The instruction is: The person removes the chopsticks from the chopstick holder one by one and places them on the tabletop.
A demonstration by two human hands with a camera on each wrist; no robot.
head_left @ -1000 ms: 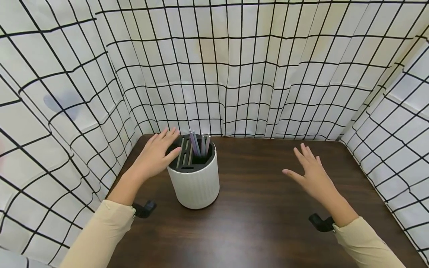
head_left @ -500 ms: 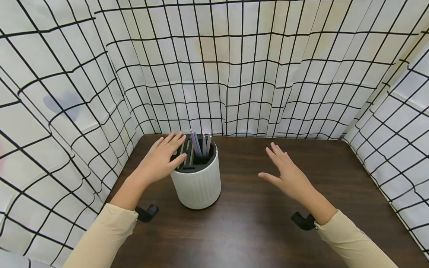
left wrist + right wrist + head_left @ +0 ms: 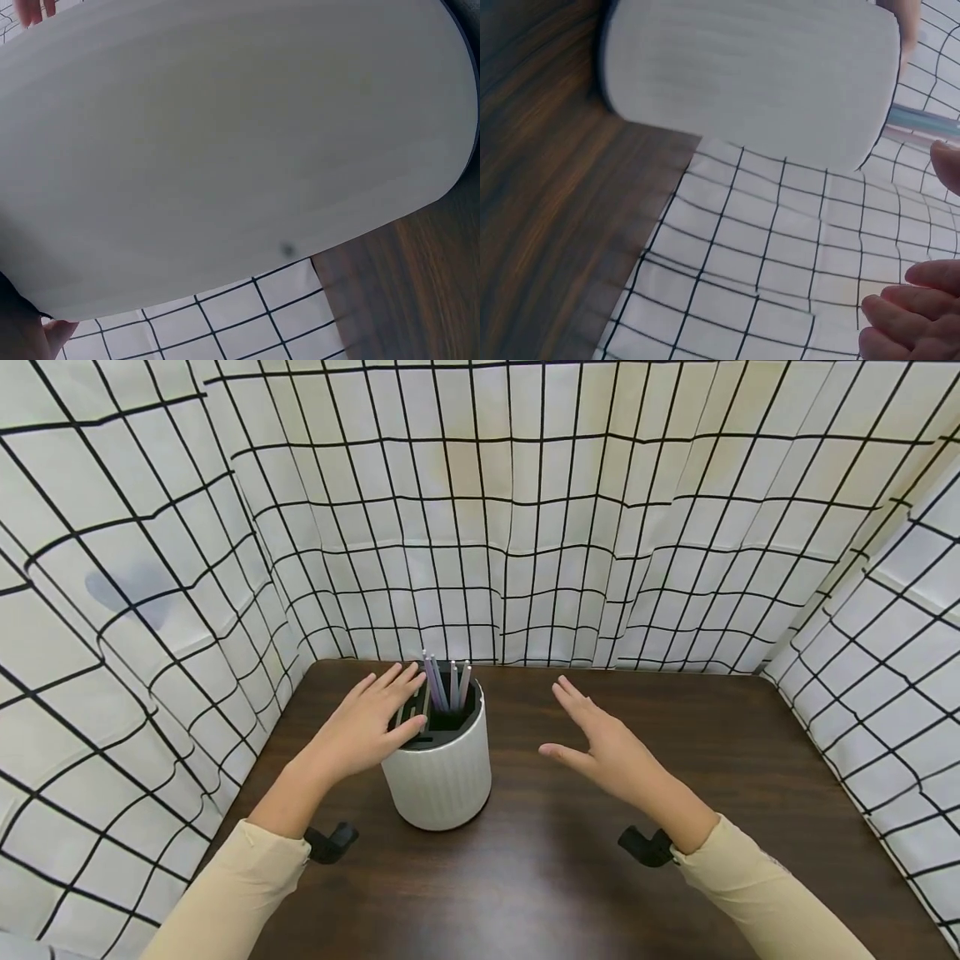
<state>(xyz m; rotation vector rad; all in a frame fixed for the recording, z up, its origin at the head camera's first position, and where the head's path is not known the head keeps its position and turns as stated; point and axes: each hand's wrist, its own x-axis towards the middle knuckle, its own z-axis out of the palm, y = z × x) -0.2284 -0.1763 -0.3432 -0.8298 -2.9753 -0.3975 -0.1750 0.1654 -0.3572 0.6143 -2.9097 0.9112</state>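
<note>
A white ribbed pen holder [image 3: 438, 789] with a black slotted insert stands upright on the dark wooden table. Several thin purple and pale sticks [image 3: 452, 687], like pens or pencils, rise from its larger compartment. My left hand [image 3: 360, 724], fingers spread, is over the holder's left side and covers part of the slots. In the left wrist view the holder's white wall [image 3: 240, 142] fills most of the picture. To the right of the holder my right hand [image 3: 611, 752] hovers, fingers straight and thumb apart, holding nothing. Its fingertips [image 3: 889, 322] show in the right wrist view, apart from the holder.
White cloth with a black grid [image 3: 555, 552] surrounds the table [image 3: 525, 893] at the back and both sides. A black wrist mount [image 3: 332, 843] sits on the left wrist and another mount [image 3: 645, 846] on the right.
My right hand has moved left across the table, closer to the pen holder. My left hand has shifted slightly right, further over the slots. The holder stands in about the same place.
</note>
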